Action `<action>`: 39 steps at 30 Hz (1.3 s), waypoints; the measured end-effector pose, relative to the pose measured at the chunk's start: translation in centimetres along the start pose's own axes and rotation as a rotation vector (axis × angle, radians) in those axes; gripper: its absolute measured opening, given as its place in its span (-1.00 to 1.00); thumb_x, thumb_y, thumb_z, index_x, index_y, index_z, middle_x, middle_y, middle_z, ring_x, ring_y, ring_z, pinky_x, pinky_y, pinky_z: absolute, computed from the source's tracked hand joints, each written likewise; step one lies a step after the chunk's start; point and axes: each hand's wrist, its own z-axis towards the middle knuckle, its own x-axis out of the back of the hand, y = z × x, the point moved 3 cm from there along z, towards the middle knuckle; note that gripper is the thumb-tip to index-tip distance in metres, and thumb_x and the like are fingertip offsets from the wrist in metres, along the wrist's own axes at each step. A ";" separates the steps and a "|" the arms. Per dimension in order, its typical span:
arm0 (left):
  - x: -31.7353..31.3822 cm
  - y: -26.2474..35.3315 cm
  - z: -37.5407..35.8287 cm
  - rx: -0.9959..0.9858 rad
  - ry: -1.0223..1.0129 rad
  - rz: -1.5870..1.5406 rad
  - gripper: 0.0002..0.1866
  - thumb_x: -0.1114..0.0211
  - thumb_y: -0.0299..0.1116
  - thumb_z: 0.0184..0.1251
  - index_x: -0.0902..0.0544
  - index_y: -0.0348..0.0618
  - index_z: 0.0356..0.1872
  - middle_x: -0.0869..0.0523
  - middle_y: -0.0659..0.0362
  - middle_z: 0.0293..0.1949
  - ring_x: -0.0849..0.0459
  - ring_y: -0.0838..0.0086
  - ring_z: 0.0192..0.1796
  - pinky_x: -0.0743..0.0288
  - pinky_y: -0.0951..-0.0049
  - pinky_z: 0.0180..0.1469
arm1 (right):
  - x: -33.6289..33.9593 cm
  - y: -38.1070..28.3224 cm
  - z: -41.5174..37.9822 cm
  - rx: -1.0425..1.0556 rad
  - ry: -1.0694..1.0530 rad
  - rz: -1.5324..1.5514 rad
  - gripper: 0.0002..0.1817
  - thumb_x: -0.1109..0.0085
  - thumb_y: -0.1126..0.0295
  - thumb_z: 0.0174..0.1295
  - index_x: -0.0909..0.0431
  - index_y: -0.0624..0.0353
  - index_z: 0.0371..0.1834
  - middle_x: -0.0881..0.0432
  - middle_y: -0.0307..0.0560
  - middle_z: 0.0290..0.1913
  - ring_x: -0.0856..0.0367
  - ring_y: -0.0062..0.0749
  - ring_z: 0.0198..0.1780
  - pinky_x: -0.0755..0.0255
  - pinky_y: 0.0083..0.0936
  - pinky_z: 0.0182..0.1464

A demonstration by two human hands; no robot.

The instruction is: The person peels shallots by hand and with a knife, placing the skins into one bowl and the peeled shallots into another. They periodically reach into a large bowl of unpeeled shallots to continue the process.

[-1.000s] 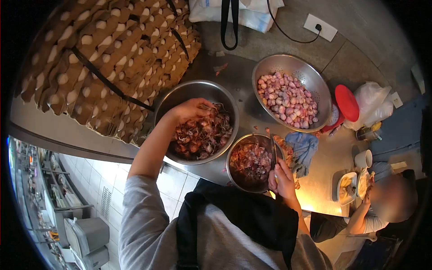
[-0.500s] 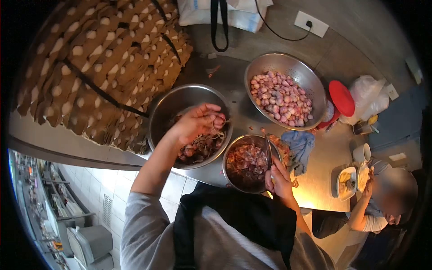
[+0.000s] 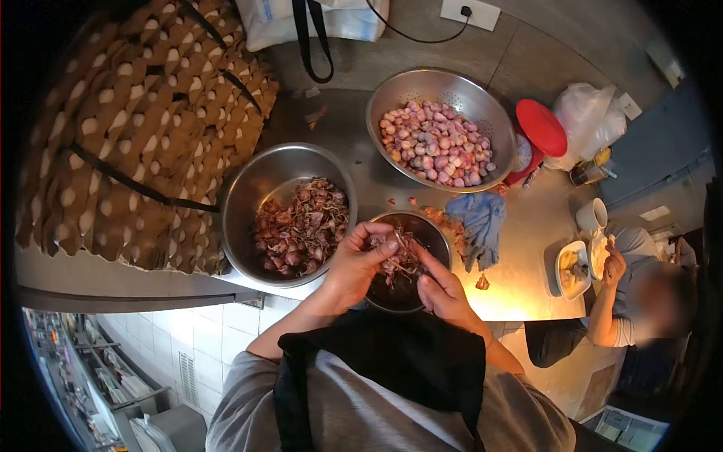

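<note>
My left hand (image 3: pixel 355 264) is closed on a shallot bunch (image 3: pixel 399 260) with dry roots, held over a smaller steel bowl (image 3: pixel 440 245). My right hand (image 3: pixel 446 292) meets it from the other side, fingers curled around the knife seen there a moment earlier; its blade can hardly be made out now. Skins and the bowl's contents are partly hidden by both hands. To the left stands a large steel bowl (image 3: pixel 271 162) with unpeeled shallots (image 3: pixel 301 226). Behind, a steel colander (image 3: pixel 478 98) holds peeled shallots (image 3: pixel 437 143).
Stacked egg trays (image 3: pixel 135 135) rise at the left. A blue cloth (image 3: pixel 482 222) and loose skins lie right of the small bowl. Farther right are a red lid (image 3: pixel 541 128), a cup (image 3: pixel 591 215) and a food container (image 3: pixel 574 271). A seated person (image 3: pixel 633 279) is at the right.
My left hand has come out of the large bowl with shallots and moved right, over the small bowl. My right hand has drawn close to it. The view has shifted.
</note>
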 end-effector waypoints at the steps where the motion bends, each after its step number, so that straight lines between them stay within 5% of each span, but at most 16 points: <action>1: -0.2 -0.4 0.0 -0.037 -0.003 -0.034 -0.80 -0.16 -0.56 0.17 -0.48 -0.18 -0.16 -0.56 0.22 -0.22 -0.54 0.53 -0.16 -0.47 0.51 -0.12 | 0.0 0.0 0.0 0.029 0.021 -0.068 -0.51 0.15 0.41 0.29 -0.09 0.17 0.29 -0.43 -0.28 -0.27 -0.25 -0.72 -0.50 -0.20 -0.80 -0.42; 7: -1.0 -1.2 -0.6 -0.118 0.027 -0.041 -0.83 -0.17 -0.63 0.12 -0.46 -0.17 -0.29 -0.56 0.22 -0.23 -0.54 0.56 -0.16 -0.46 0.52 -0.08 | 0.3 0.1 -0.2 0.197 0.084 -0.384 -0.51 0.10 0.38 0.27 -0.12 0.20 0.28 -0.32 -0.12 0.12 -0.40 -0.65 -0.30 -0.30 -0.75 -0.20; 12: -1.5 -1.7 -1.1 -0.275 -0.010 0.226 -0.78 -0.19 -0.68 0.08 -0.45 -0.19 -0.27 -0.56 0.16 -0.21 -0.54 0.54 -0.15 -0.46 0.53 -0.07 | -0.3 1.0 -0.1 0.169 0.140 0.037 -0.57 0.14 0.34 0.30 -0.13 0.17 0.21 -0.44 -0.16 -0.23 -0.33 -0.68 -0.48 -0.22 -0.79 -0.45; 16: -2.2 -2.0 -1.1 -0.224 -0.046 0.190 -0.77 -0.18 -0.66 0.10 -0.46 -0.21 -0.21 -0.57 0.14 -0.20 -0.54 0.55 -0.15 -0.44 0.57 -0.09 | 0.1 0.6 0.6 0.080 0.123 0.217 -0.68 0.23 0.25 0.34 -0.12 0.06 0.10 -0.17 -0.31 -0.66 -0.12 -0.69 -0.71 -0.02 -0.75 -0.70; 26: -0.3 -1.9 -0.1 0.084 -0.037 -0.115 -0.73 -0.06 -0.45 0.28 -0.38 -0.11 0.00 -0.52 0.20 -0.12 -0.45 0.57 -0.06 -0.33 0.52 -0.02 | 1.0 -0.5 0.2 0.110 0.217 0.017 -0.44 0.24 0.27 0.34 0.14 0.04 0.36 -0.17 -0.36 -0.71 -0.12 -0.72 -0.72 -0.06 -0.79 -0.68; 36: -0.9 -1.3 -0.1 0.047 0.009 -0.068 -0.75 -0.10 -0.47 0.25 -0.41 -0.09 -0.05 -0.54 0.26 -0.15 -0.51 0.57 -0.12 -0.42 0.54 -0.06 | 0.5 0.8 -0.3 0.057 0.049 0.075 -0.51 0.21 0.35 0.32 -0.03 0.11 0.32 -0.22 -0.37 -0.65 -0.11 -0.76 -0.67 -0.03 -0.83 -0.61; 39: -1.0 -1.3 -0.3 0.037 0.000 -0.059 -0.77 -0.09 -0.49 0.25 -0.43 -0.11 -0.06 -0.54 0.26 -0.16 -0.51 0.57 -0.10 -0.43 0.52 -0.04 | 0.4 0.5 -0.5 0.018 0.049 -0.011 -0.51 0.16 0.39 0.30 -0.07 0.20 0.29 -0.49 -0.19 -0.36 -0.43 -0.63 -0.45 -0.31 -0.76 -0.38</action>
